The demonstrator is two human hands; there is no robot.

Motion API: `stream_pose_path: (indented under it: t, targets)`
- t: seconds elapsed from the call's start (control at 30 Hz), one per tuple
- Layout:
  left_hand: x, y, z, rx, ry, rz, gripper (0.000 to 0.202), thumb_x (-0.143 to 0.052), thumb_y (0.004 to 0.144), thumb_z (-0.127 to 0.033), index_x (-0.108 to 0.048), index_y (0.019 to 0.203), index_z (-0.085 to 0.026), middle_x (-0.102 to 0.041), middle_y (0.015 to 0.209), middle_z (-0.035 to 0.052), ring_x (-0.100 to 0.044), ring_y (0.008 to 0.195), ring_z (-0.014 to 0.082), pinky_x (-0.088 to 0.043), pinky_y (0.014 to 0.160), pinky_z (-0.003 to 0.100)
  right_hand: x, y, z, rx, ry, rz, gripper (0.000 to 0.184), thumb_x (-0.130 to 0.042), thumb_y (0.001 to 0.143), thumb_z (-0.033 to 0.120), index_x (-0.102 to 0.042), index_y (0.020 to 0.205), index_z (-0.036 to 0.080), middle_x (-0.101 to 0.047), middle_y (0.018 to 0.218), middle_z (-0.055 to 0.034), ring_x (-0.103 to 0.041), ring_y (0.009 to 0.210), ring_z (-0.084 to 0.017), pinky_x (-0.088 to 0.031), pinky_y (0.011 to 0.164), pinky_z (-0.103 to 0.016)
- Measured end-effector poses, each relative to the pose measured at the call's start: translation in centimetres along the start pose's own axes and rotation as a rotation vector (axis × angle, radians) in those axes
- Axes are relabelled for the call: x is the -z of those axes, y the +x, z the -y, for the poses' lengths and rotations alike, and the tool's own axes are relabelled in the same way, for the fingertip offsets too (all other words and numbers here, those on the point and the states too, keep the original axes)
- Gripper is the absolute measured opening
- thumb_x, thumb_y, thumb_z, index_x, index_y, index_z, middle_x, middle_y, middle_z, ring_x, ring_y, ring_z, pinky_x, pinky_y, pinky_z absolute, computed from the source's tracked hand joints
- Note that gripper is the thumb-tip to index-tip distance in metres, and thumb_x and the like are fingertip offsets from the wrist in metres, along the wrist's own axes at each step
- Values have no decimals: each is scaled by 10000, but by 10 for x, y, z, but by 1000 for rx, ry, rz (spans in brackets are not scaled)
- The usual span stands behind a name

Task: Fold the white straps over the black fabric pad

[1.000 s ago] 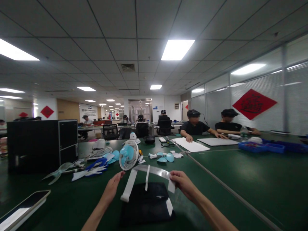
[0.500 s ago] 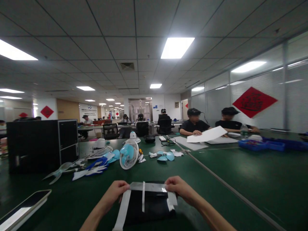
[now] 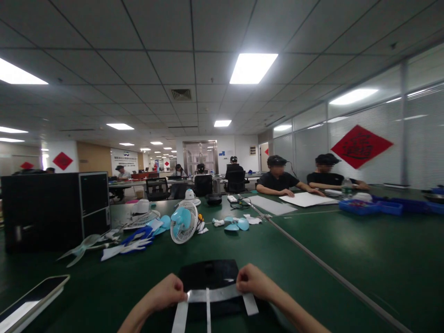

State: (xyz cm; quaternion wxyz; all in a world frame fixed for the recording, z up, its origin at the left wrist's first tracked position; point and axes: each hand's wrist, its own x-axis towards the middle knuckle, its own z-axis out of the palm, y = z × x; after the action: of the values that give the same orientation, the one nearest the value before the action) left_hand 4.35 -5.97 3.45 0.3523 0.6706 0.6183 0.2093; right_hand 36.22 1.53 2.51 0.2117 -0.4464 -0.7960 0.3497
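My left hand [image 3: 168, 290] pinches the left end of a shiny pale grey band [image 3: 227, 292]. At its other end my right hand [image 3: 255, 281] is closed, fingers curled on the band. A white strap [image 3: 179, 318] hangs from the left end, a thin white strip [image 3: 208, 310] from the middle, and a short white strap [image 3: 250, 305] from the right. Behind and beneath the band is a flat black piece [image 3: 208, 272] with a glossy surface; how it joins the band, if at all, I cannot tell.
Left, a phone-like device [image 3: 34, 300] and a black computer case [image 3: 41, 210]. Ahead are a small fan [image 3: 183, 223], gloves [image 3: 128, 245] and blue blades [image 3: 237, 224]. A metal seam [image 3: 312, 256] crosses the green table. Right, two people sit near white board [image 3: 305, 199] and blue trays [image 3: 360, 207].
Both hands have drawn the band down toward me, so the black piece now shows above it. Across the table, a person has lowered the white board flat.
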Motion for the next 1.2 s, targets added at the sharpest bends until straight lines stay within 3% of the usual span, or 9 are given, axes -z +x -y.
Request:
stream_pose_path:
  t: [0.37, 0.6, 0.7, 0.77, 0.87, 0.93, 1.03, 1.13, 1.2]
  targets:
    - [-2, 1, 1, -39, 141, -67, 349, -640, 651, -496, -587, 574, -159, -432, 524, -60, -380, 541, 99, -207, 497, 227, -1, -12, 17, -3, -177, -100, 150, -618, 697, 187, -719, 805, 164, -733, 793, -38, -655, 740, -167, -429, 603, -220]
    - [-1, -2, 0, -26, 224, -104, 263, -629, 672, -422, -634, 703, -162, -570, 659, -19, -503, 631, 143, -307, 534, 232, 0, -19, 31, -44, -278, -131, 164, -647, 688, 183, -724, 832, 169, -723, 890, -57, -640, 796, -180, -407, 605, -227]
    - [-4, -8, -9, -190, 236, -95, 239, -598, 700, -318, -656, 899, -198, -625, 851, -4, -551, 770, 165, -396, 642, 241, -1, -19, 30, -36, -297, -136, 160, -657, 688, 202, -718, 835, 178, -716, 885, -48, -627, 782, -173, -397, 598, -226]
    - [-9, -12, -17, -332, 240, -41, 326, -505, 755, -233, -650, 1046, -258, -617, 997, -1, -551, 878, 169, -419, 765, 256, -1, -18, 27, -32, -293, -124, 153, -653, 698, 211, -711, 836, 179, -712, 872, -43, -623, 769, -170, -395, 596, -227]
    - [-17, -16, -25, -420, 269, 20, 431, -390, 810, -160, -653, 1115, -312, -578, 1071, 15, -530, 959, 177, -405, 860, 279, -1, -18, 27, -21, -315, -126, 143, -647, 710, 218, -699, 838, 182, -701, 876, -43, -616, 776, -173, -405, 620, -236]
    - [-20, -16, -27, -430, 303, 25, 461, -375, 815, -137, -654, 1128, -326, -561, 1055, 25, -519, 958, 181, -405, 857, 284, -2, -21, 32, 40, -356, -187, 132, -627, 736, 228, -688, 843, 181, -683, 908, -53, -605, 833, -184, -422, 681, -250]
    - [-23, -13, -26, -430, 345, 15, 483, -382, 807, -106, -649, 1141, -331, -549, 1032, 25, -504, 951, 174, -399, 853, 280, -10, -30, 44, 274, -390, -238, 157, -536, 821, 220, -672, 891, 186, -656, 988, -64, -572, 961, -192, -424, 828, -276]
    - [-23, -11, -26, -424, 375, 6, 512, -396, 779, -64, -649, 1132, -334, -545, 1007, 11, -501, 940, 159, -389, 841, 269, -29, -39, 57, 532, -400, -79, 247, -480, 874, 217, -653, 1052, 219, -650, 1105, -52, -550, 1055, -190, -395, 947, -308]
    - [-23, -10, -26, -430, 384, -3, 517, -397, 769, -44, -656, 1112, -332, -544, 990, 5, -505, 939, 151, -383, 836, 260, -44, -42, 61, 623, -414, 30, 297, -498, 881, 252, -621, 1151, 231, -630, 1203, -55, -530, 1132, -203, -367, 1006, -328]
